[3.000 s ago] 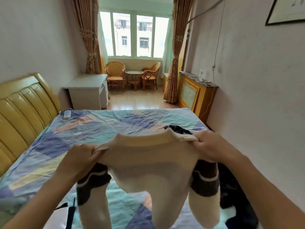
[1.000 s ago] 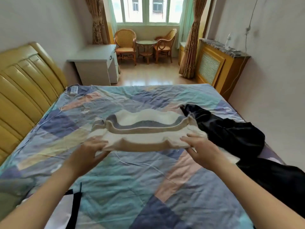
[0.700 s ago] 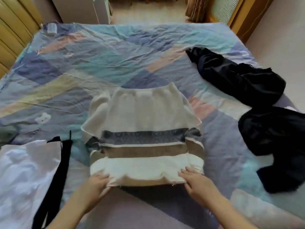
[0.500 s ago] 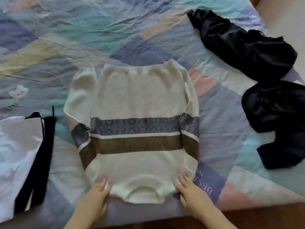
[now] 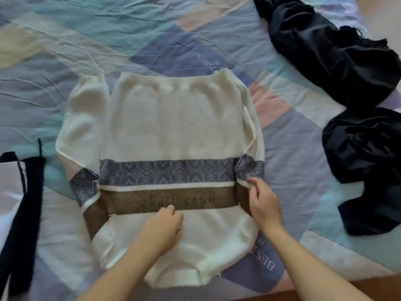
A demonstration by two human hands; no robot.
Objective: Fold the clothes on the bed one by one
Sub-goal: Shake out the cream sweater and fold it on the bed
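A cream knitted sweater (image 5: pixel 173 127) with a blue patterned band and a brown band lies flat on the patchwork bed sheet (image 5: pixel 65 61), its collar nearest me and its hem farthest. Both sleeves lie along its sides. My left hand (image 5: pixel 162 224) rests on the sweater's middle just below the brown band, fingers bent down onto the knit. My right hand (image 5: pixel 263 200) is at the sweater's right edge and pinches the right sleeve where the blue and brown bands meet.
Two crumpled black garments (image 5: pixel 338 59) (image 5: pixel 368 166) lie on the right of the bed. A white garment with black trim (image 5: pixel 19 203) lies at the left edge. A strip of brown wood (image 5: pixel 368 285) borders the bed nearest me.
I spread the held-up sweater flat on the bed. In the last half second my left hand moved from the collar corner to the sweater's middle, and my right hand moved up to the right sleeve.
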